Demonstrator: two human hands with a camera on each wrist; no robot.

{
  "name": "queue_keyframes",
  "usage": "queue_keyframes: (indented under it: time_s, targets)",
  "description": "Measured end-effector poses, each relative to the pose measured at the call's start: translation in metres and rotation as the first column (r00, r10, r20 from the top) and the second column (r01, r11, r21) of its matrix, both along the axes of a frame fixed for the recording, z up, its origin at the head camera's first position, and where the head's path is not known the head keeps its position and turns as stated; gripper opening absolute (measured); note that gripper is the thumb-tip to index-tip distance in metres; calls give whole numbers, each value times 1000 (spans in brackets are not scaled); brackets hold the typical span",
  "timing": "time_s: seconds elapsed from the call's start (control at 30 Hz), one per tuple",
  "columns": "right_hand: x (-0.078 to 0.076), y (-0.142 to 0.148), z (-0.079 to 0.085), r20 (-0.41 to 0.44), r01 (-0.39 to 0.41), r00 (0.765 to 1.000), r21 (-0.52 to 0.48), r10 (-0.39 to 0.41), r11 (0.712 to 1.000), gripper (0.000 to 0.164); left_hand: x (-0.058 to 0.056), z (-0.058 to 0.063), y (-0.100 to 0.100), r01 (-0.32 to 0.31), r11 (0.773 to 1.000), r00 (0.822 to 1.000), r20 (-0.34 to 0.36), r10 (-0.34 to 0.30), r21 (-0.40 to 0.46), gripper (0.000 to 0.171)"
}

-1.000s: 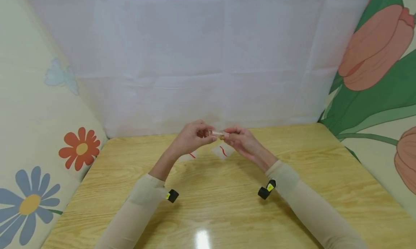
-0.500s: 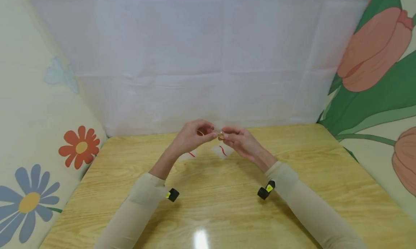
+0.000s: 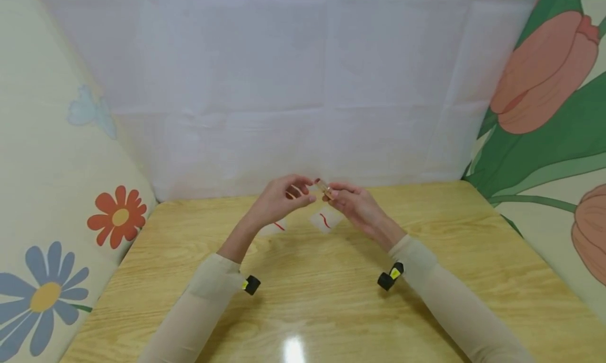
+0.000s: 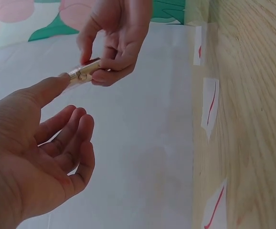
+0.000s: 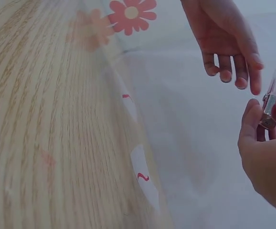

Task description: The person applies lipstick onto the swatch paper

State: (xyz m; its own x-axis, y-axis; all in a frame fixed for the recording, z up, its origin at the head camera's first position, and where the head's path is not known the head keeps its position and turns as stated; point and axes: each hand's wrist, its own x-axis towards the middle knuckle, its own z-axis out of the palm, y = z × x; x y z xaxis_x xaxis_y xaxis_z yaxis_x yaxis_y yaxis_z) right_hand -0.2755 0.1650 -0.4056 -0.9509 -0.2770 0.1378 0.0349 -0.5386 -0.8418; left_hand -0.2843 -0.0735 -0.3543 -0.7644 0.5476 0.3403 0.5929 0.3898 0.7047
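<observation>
A small lipstick (image 3: 323,187) with a clear cap and a gold base is held up over the far part of the table. My right hand (image 3: 360,208) pinches its gold base between thumb and fingers, as the right wrist view shows with the lipstick (image 5: 270,106) tilted, clear end up. Just left of it, my left hand (image 3: 284,197) is spread with relaxed fingers and holds nothing. In the left wrist view, the left thumb tip overlaps the clear end of the lipstick (image 4: 84,71), while the other left fingers (image 4: 69,136) curl loosely beneath.
Paper pieces with red marks lie along the back of the wooden table (image 3: 303,279), one (image 3: 325,220) below the hands and another (image 3: 274,227) to its left. A white cloth (image 3: 255,89) hangs behind. Flower-printed panels (image 3: 558,89) stand at both sides.
The left fingers have let go of the lipstick and opened. The right hand now holds it alone, tipped with its clear end up and left; earlier it lay nearly level between both hands.
</observation>
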Motion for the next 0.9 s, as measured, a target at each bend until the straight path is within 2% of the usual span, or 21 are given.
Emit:
queue_keyframes:
  time_s: [0.07,0.17,0.23,0.33,0.4,0.47,0.53,0.7,0.8,0.9]
  targets:
    - [-1,6,-1,36,10,999,-33,-9,999,18,-2,-2,-2,-9,1000,1000,8,9,-9,35]
    - [-2,19,-4,104,4,995,-134,10,991,19,-4,-4,-6,-13,999,1000,5,13,-30,34]
    - [-4,28,-5,150,-11,988,-243,49,970,20,-5,-4,-8,-13,999,1000,-3,13,-40,32]
    - [-5,43,-5,180,-26,978,-395,105,918,23,-7,-4,-10,-16,999,1000,-13,15,-50,29]
    - [-6,51,-3,181,-29,976,-446,122,894,24,-8,-3,-11,-21,998,1000,-18,20,-62,26]
    - [-6,57,-2,179,-21,977,-460,116,888,25,-9,-3,-11,-23,996,999,-26,21,-82,24]
    - [-6,62,-1,174,-17,979,-442,104,897,24,-10,-4,-13,-23,994,999,-36,19,-106,23]
    - [-12,77,-6,155,22,987,-325,31,946,21,-14,-8,-19,-36,987,999,-44,29,-154,23]
    - [-17,88,-9,138,109,987,-221,-80,969,19,-15,-9,-22,-51,985,998,-43,45,-167,24]
    - [-22,101,-12,94,225,972,-74,-218,972,19,-15,-8,-24,-55,984,998,-42,48,-169,24]
